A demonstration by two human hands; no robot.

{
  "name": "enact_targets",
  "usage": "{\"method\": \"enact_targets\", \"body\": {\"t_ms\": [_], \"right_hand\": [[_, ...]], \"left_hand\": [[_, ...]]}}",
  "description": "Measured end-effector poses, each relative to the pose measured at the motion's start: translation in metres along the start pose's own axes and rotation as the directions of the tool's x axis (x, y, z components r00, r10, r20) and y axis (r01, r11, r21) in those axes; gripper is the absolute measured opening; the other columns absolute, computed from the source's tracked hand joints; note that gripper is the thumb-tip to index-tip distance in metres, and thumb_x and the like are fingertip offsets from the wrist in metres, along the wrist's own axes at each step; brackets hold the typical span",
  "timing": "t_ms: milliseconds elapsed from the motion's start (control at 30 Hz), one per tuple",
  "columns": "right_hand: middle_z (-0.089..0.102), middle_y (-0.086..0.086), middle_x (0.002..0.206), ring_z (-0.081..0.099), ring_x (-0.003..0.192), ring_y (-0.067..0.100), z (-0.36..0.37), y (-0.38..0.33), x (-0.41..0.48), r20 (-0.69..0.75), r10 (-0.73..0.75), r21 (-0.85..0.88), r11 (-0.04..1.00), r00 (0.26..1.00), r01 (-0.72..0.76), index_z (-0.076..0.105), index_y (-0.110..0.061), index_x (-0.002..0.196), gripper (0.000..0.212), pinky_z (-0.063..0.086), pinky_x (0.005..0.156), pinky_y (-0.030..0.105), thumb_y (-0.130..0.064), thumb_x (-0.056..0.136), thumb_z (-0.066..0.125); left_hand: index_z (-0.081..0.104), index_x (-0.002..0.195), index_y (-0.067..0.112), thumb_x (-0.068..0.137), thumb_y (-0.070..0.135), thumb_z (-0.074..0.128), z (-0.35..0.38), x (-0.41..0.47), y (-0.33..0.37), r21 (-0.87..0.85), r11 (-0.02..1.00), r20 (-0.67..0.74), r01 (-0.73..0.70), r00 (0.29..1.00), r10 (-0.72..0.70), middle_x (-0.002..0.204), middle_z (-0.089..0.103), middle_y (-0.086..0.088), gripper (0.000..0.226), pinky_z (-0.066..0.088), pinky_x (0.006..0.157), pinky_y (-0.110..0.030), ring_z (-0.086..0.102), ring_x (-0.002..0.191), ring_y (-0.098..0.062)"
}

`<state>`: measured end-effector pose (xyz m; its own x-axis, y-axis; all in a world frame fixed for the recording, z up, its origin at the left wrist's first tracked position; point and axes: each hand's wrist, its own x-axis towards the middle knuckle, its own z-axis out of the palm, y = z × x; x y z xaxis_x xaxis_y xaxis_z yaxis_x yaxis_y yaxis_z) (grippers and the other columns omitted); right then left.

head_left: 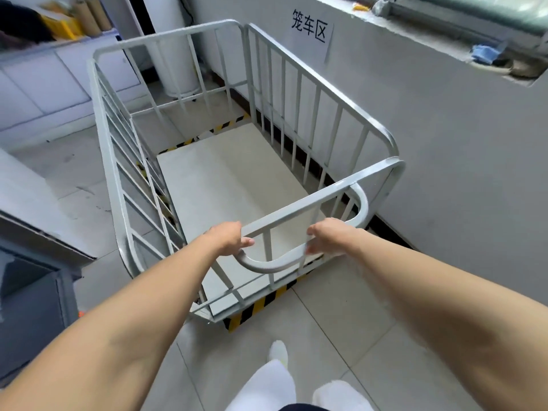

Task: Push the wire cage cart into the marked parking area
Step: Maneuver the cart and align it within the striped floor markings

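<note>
A grey wire cage cart (320, 93) with an empty pale floor stands in front of me, its right side close along the white wall. Yellow-and-black floor tape (261, 305) marks an area; strips of it show under the cart's near end, at its far end and along its left side. My left hand (228, 237) grips the cart's curved push handle (267, 266) at its left end. My right hand (324, 234) curls its fingers round the same handle at its right end.
A paper sign (310, 26) with three characters hangs on the wall above the cart. A white cylinder (175, 63) stands beyond the cart's far end, white cabinets (44, 84) at the far left. A dark grey cabinet (32, 292) stands at my near left. My legs show below.
</note>
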<state>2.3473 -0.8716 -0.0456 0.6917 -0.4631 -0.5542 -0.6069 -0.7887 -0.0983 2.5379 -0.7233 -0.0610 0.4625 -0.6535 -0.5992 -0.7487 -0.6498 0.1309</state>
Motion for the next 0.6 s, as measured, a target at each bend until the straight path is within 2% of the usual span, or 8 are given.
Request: {"method": "enact_targets", "body": {"t_ms": [100,167,200,267,333,433,533,600], "right_hand": [[0.063,0.009,0.104,0.061,0.101,0.029,-0.005,0.016,0.011,0.074,-0.028,-0.004,1.000,0.997,0.028,0.062,-0.013,0.112,0.051,0.048,0.083,0.033,-0.056,0.085,0.055],[0.061,0.008,0.093,0.061,0.094,0.029,-0.013,0.027,0.020,0.048,-0.078,-0.026,0.997,0.996,0.079,0.062,-0.009,0.103,0.051,0.050,0.081,0.034,-0.057,0.087,0.054],[0.061,0.008,0.095,0.060,0.097,0.028,-0.018,0.031,0.024,-0.012,-0.099,-0.043,0.994,0.995,0.098,0.062,-0.009,0.103,0.049,0.049,0.082,0.034,-0.055,0.088,0.053],[0.062,0.010,0.110,0.055,0.109,0.027,-0.032,0.042,0.035,-0.176,-0.177,-0.140,0.978,0.968,0.153,0.060,-0.009,0.112,0.043,0.045,0.089,0.035,-0.047,0.093,0.051],[0.057,0.010,0.122,0.047,0.117,0.027,-0.040,0.051,0.046,-0.247,-0.278,-0.249,0.944,0.928,0.216,0.056,-0.009,0.120,0.041,0.041,0.095,0.036,-0.041,0.094,0.051],[0.046,0.007,0.133,0.039,0.125,0.027,-0.036,0.055,0.055,-0.219,-0.377,-0.272,0.910,0.900,0.314,0.048,-0.012,0.131,0.053,0.039,0.103,0.037,-0.045,0.091,0.055],[0.038,0.007,0.139,0.035,0.131,0.026,-0.024,0.058,0.059,-0.166,-0.436,-0.240,0.888,0.884,0.393,0.040,-0.014,0.136,0.062,0.035,0.108,0.038,-0.047,0.088,0.057],[0.036,0.004,0.142,0.033,0.135,0.024,-0.022,0.062,0.063,-0.191,-0.464,-0.241,0.876,0.865,0.417,0.037,-0.018,0.138,0.060,0.031,0.110,0.036,-0.042,0.088,0.059]], "left_hand": [[0.057,0.110,0.003,0.096,0.048,0.044,0.001,0.000,0.001,-0.032,0.996,0.007,0.078,0.997,-0.077,0.096,0.059,-0.010,0.049,0.042,0.079,-0.033,0.054,0.089,-0.029],[0.057,0.109,0.003,0.097,0.048,0.043,0.002,0.000,0.003,-0.072,0.987,-0.006,0.144,0.989,-0.145,0.106,0.063,-0.015,0.048,0.043,0.084,-0.034,0.058,0.099,-0.033],[0.057,0.109,0.003,0.097,0.048,0.042,0.003,0.000,0.003,-0.091,0.981,-0.019,0.172,0.984,-0.175,0.112,0.063,-0.017,0.048,0.044,0.087,-0.035,0.058,0.105,-0.034],[0.057,0.109,0.004,0.097,0.049,0.042,0.007,-0.001,0.005,-0.131,0.964,-0.051,0.233,0.969,-0.241,0.118,0.063,-0.017,0.049,0.044,0.091,-0.037,0.057,0.112,-0.035],[0.057,0.110,0.005,0.097,0.049,0.041,0.015,-0.004,0.007,-0.192,0.942,-0.077,0.275,0.953,-0.293,0.119,0.062,-0.017,0.048,0.045,0.093,-0.038,0.056,0.113,-0.035],[0.054,0.120,0.008,0.097,0.048,0.040,0.025,-0.005,0.011,-0.240,0.924,-0.156,0.297,0.928,-0.338,0.128,0.058,-0.017,0.048,0.042,0.102,-0.042,0.053,0.119,-0.035],[0.042,0.140,0.010,0.097,0.047,0.041,0.031,-0.011,0.017,-0.252,0.912,-0.176,0.323,0.912,-0.371,0.143,0.047,-0.015,0.057,0.030,0.114,-0.040,0.042,0.133,-0.033],[0.043,0.139,0.010,0.095,0.051,0.044,0.030,-0.013,0.019,-0.252,0.911,-0.178,0.327,0.910,-0.376,0.143,0.047,-0.014,0.060,0.030,0.113,-0.040,0.042,0.133,-0.033]]}}
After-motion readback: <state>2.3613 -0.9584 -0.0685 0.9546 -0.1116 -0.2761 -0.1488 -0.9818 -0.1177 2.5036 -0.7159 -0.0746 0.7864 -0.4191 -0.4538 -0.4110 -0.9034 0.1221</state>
